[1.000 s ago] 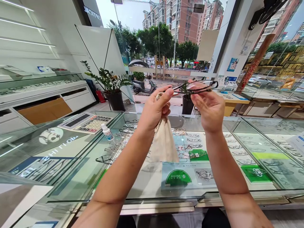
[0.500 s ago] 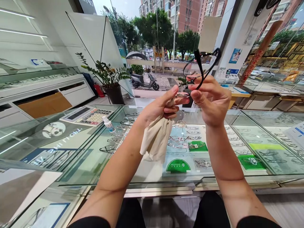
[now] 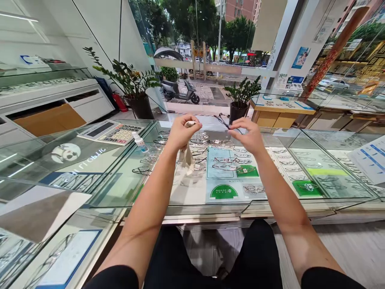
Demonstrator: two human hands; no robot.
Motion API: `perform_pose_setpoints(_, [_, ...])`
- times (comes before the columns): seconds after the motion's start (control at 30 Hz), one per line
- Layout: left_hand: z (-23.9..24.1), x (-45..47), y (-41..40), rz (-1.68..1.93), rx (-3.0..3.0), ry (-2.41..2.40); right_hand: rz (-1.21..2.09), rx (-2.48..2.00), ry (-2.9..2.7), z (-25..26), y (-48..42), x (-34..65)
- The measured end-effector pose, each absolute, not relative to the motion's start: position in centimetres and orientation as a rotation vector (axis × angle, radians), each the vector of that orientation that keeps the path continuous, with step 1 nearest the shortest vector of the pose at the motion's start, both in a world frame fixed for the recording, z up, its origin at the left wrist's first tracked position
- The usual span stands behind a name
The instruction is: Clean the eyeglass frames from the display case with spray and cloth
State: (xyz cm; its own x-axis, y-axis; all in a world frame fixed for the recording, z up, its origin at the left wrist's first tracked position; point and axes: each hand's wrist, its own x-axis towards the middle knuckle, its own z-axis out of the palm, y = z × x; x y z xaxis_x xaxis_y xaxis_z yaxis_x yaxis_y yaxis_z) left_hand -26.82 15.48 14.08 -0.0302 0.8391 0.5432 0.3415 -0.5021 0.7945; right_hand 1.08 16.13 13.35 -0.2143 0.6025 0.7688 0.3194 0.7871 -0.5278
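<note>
My left hand (image 3: 185,130) is closed around a beige cleaning cloth (image 3: 187,157), which hangs down below the fingers over the glass counter (image 3: 192,194). To its right, my right hand (image 3: 247,134) pinches a pair of dark-framed eyeglasses (image 3: 224,121) between thumb and fingers. The eyeglasses point toward the left hand, with a gap between them and the cloth. Their lenses are hard to make out at this angle. Both hands are above the far part of the counter.
A white spray bottle (image 3: 140,142) stands on the glass at left, beside a calculator (image 3: 110,131). Under the glass lie several eyeglasses, a green half-round card (image 3: 223,192) and a green square (image 3: 247,171). Potted plants (image 3: 136,105) stand beyond the counter.
My hands have come apart and lowered toward the counter. The eyeglasses have moved down and away from the cloth. My view has tilted downward.
</note>
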Motion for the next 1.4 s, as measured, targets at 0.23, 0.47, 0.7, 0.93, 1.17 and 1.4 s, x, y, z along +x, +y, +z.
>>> perform_pose_setpoints(0.23, [9.1, -25.3, 17.2, 1.507, 2.037, 1.304, 0.337, -0.978, -2.210, 8.2, 19.1, 1.8])
perform_pose_setpoints(0.47, [7.6, -25.2, 17.7, 1.355, 2.355, 1.269, 0.241, -1.117, -2.515, 6.8, 19.7, 2.1])
perform_pose_setpoints(0.7, [6.9, -25.1, 17.7, 1.295, 2.419, 1.272, 0.129, -1.126, -2.703, 6.1, 19.5, 1.6])
perform_pose_setpoints(0.93, [6.6, -25.1, 17.9, 1.271, 2.441, 1.324, 0.134, -1.161, -2.750, 5.9, 19.3, 1.2])
perform_pose_setpoints(1.17, [6.6, -25.1, 17.8, 1.253, 2.467, 1.348, 0.224, -1.192, -2.707, 6.1, 19.0, 1.1])
perform_pose_setpoints(1.4, [6.9, -25.1, 17.5, 1.298, 2.439, 1.420, 0.173, -1.275, -2.525, 5.0, 19.4, 1.1])
